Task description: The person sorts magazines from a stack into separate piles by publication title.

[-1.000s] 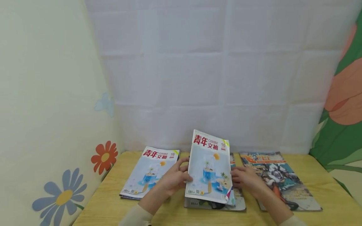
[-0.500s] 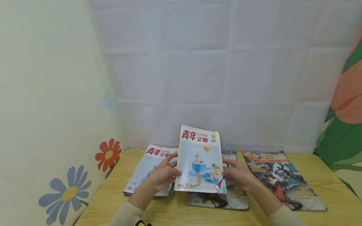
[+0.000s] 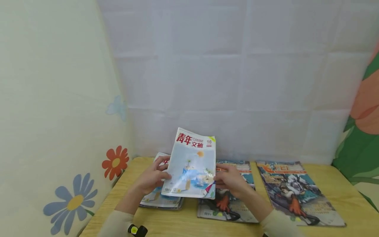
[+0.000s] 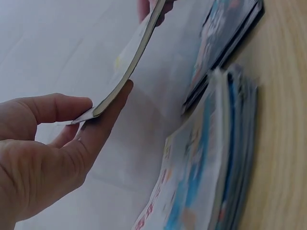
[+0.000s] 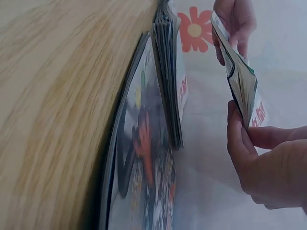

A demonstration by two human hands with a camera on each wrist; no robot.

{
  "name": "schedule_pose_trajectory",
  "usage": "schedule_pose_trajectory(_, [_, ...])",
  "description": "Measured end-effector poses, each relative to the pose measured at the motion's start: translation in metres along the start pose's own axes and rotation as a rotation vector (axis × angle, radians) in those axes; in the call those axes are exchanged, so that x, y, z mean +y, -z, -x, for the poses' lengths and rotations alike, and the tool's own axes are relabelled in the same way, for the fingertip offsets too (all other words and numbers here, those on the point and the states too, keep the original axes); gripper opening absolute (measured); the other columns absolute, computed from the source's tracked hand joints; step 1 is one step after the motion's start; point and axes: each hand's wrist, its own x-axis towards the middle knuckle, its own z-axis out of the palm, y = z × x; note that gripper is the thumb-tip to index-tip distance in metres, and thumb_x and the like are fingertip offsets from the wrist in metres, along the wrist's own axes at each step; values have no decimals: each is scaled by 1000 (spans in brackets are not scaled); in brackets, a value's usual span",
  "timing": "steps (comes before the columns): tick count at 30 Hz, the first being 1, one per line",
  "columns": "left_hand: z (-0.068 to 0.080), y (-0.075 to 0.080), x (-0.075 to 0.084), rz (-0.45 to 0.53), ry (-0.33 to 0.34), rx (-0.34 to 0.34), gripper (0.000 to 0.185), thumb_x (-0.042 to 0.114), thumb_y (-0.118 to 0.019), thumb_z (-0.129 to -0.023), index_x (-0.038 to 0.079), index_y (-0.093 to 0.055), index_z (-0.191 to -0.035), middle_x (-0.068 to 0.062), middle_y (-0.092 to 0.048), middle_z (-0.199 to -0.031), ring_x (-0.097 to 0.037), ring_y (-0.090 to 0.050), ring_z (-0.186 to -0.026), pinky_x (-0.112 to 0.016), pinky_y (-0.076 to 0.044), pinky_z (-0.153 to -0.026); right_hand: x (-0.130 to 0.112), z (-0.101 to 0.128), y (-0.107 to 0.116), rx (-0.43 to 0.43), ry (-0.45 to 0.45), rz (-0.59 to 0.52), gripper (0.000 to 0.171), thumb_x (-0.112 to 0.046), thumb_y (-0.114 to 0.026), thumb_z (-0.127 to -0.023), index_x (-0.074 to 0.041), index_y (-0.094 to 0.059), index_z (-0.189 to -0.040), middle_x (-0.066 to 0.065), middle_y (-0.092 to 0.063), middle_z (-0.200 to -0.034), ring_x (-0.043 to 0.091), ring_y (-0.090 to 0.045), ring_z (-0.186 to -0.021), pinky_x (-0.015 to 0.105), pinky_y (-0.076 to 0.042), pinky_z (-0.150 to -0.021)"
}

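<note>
Both hands — left hand (image 3: 151,179), right hand (image 3: 229,181) — pinch the raised magazine (image 3: 190,164) above the left stack (image 3: 157,200).

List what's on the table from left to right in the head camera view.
Stack of magazines under the left hand → lifted magazine held in both hands → right hand → middle magazine → right magazine.
</note>
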Motion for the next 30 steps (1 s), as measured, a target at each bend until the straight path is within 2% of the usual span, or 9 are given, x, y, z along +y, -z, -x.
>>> schedule_pose_trajectory(4, [6,22,5,-49,40,9,75,-3,-63,-91,19,-31,-155,-23,-47,-146,-38,-61,-108,-50,-56,-86,0,-7,-20,-6,-3,-14,64,4,-61,-93,6,-38,-152,20,-71,-108,29,-71,-87,47,-58,-83])
schedule_pose_trajectory(7, [9,37,7,-73,67,7,78,-1,-64,-91,17,-29,-158,-25,-44,-150,-39,-61,-109,-50,-56,-86,2,-12,-35,5,-20,-33,63,6,-61,-92,6,-39,-151,19,-71,-103,28,-71,-84,45,-59,-81])
schedule_pose_trajectory(15, [15,70,5,-154,142,99,75,0,-67,-88,16,-38,-155,-26,-50,-143,-39,-63,-105,-49,-56,-85,10,-22,-71,-21,-65,-146,65,8,-62,-90,8,-39,-151,23,-72,-103,33,-72,-92,40,-59,-79])
schedule_pose_trajectory(20, [18,82,1,-204,175,161,74,-1,-67,-86,12,-40,-154,-28,-48,-143,-40,-60,-108,-48,-56,-85,18,-31,-87,-26,-71,-186,62,11,-62,-88,10,-43,-148,26,-71,-103,35,-73,-92,40,-60,-77])
schedule_pose_trajectory(23, [17,87,-1,-223,187,176,73,-2,-66,-85,9,-41,-153,-30,-47,-145,-41,-59,-110,-49,-56,-85,21,-36,-95,-5,-87,-199,63,13,-62,-87,10,-42,-147,26,-71,-102,35,-73,-90,39,-60,-76])
schedule_pose_trajectory(30, [17,94,-10,-267,225,236,73,-2,-70,-82,6,-45,-150,-24,-56,-134,-37,-61,-106,-50,-56,-87,29,-43,-107,27,-158,-228,64,16,-61,-87,11,-41,-147,24,-71,-98,34,-73,-89,39,-60,-76])
